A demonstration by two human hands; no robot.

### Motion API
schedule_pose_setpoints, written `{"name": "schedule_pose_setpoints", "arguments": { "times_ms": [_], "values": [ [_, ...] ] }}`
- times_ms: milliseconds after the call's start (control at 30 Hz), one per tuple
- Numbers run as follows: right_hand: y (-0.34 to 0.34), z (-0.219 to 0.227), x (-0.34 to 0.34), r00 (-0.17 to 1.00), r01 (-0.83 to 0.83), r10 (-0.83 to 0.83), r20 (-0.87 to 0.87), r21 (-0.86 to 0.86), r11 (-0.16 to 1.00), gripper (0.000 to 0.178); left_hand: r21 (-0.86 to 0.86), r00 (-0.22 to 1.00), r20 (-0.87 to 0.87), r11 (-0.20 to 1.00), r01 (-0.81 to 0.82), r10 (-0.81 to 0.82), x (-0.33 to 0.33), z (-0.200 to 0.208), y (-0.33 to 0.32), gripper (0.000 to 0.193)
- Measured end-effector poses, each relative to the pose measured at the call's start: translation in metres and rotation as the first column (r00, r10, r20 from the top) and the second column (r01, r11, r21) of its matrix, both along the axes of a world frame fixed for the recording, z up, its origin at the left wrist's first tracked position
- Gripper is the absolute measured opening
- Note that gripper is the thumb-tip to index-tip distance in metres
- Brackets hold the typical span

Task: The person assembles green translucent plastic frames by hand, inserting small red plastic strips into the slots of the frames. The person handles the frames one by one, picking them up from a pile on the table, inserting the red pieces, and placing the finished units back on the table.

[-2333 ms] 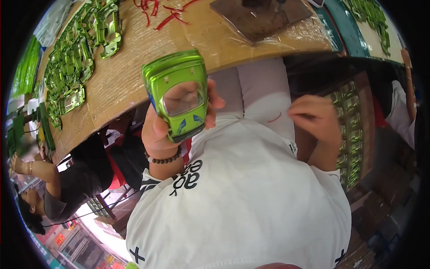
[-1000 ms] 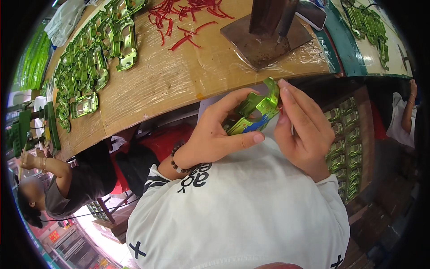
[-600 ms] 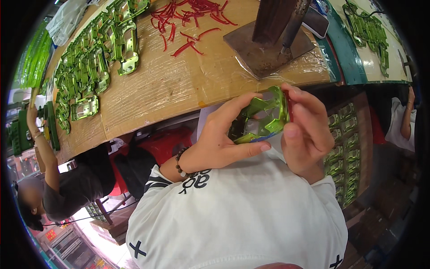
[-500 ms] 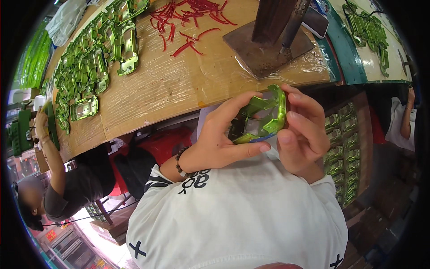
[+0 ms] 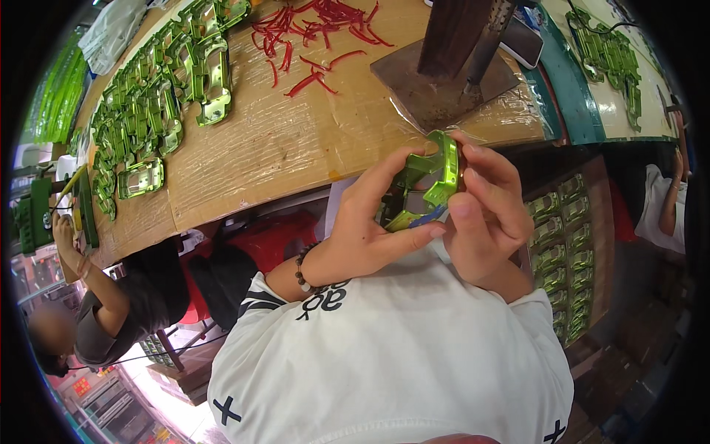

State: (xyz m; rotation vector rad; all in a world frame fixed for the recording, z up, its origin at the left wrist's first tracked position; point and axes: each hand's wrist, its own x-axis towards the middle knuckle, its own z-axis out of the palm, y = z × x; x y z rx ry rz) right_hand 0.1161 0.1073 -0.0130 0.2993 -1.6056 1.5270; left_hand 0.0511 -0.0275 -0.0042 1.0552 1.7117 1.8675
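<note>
A shiny green frame-shaped part [image 5: 446, 172] is held up in front of my chest, just off the table's near edge. My left hand [image 5: 367, 213] grips its left side, thumb along the lower edge and fingers behind. At its right side is my right hand [image 5: 492, 211], with curled fingers and thumb pressed against the part. A blue patch shows on its lower edge. On the table's left lies a heap of similar green parts [image 5: 140, 111], with one single green part [image 5: 140, 178] near the front edge.
Red thin strips [image 5: 318, 29] lie scattered at the far middle of the brown covered table [image 5: 259, 155]. A rusty metal stand [image 5: 451, 89] rises at the right. Below it, a rack of green parts [image 5: 558, 259] stands beside me. A co-worker [image 5: 111, 303] works at left; another person [image 5: 665, 200] is at right.
The green part has turned in my hands, its right edge now swung toward the left. My right hand has shifted slightly left with it. The left co-worker's hand has moved down a little.
</note>
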Motion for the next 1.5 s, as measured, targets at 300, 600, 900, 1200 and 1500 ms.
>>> {"name": "schedule_pose_setpoints", "arguments": {
  "times_ms": [300, 600, 900, 1200, 1500],
  "values": [
    [0.012, 0.004, -0.006, 0.99, 0.134, -0.118, -0.073, 0.283, 0.95, 0.044, -0.037, 0.998, 0.037, 0.998, 0.043, -0.042, -0.002, 0.002, -0.004, 0.071],
    [0.011, 0.025, 0.0, 0.989, 0.034, -0.055, 0.138, 0.149, 0.988, 0.027, 0.045, 0.984, 0.161, 0.997, 0.07, -0.076, -0.003, 0.001, -0.001, 0.068],
    [0.013, 0.019, -0.011, 0.991, 0.126, -0.135, 0.01, 0.291, 0.948, 0.029, 0.053, 0.978, 0.196, 0.997, 0.063, -0.073, -0.004, 0.001, -0.002, 0.066],
    [-0.006, -0.015, -0.004, 1.0, -0.012, 0.011, 0.008, 0.026, 1.0, 0.056, -0.054, 1.0, -0.013, 0.999, 0.0, 0.0, -0.002, 0.003, -0.003, 0.067],
    [-0.007, -0.015, 0.008, 0.997, -0.068, 0.071, 0.031, -0.095, 0.993, 0.055, -0.177, 0.989, -0.101, 0.98, 0.086, -0.105, -0.001, 0.016, -0.001, 0.072]
  ]
}}
